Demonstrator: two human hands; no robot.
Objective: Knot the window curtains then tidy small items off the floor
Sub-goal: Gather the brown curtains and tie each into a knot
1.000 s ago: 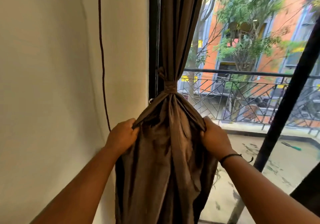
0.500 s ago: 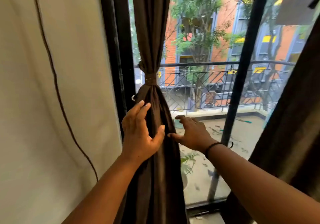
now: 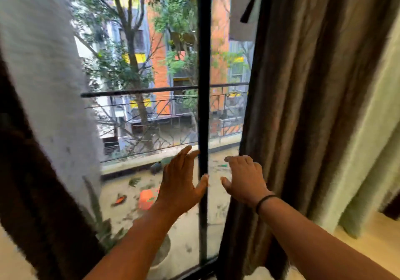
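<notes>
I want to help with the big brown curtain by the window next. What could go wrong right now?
Both hands, the left hand and the right hand, are open and hold nothing, so the brown curtain hangs loose beside them and is not yet gathered. The picture is blurred, so a hurried reach might bump the black window bar or the glass. The pale green curtain hangs right behind it and might get grabbed into the knot too.

Home interior, room w/ tall dark-framed window [image 3: 203, 84]. Brown curtain [image 3: 303, 106] hangs full length at right; balcony railing [image 3: 138, 91], trees & apt. buildings [image 3: 160, 63] outside indicate upper-floor residential flat.
</notes>
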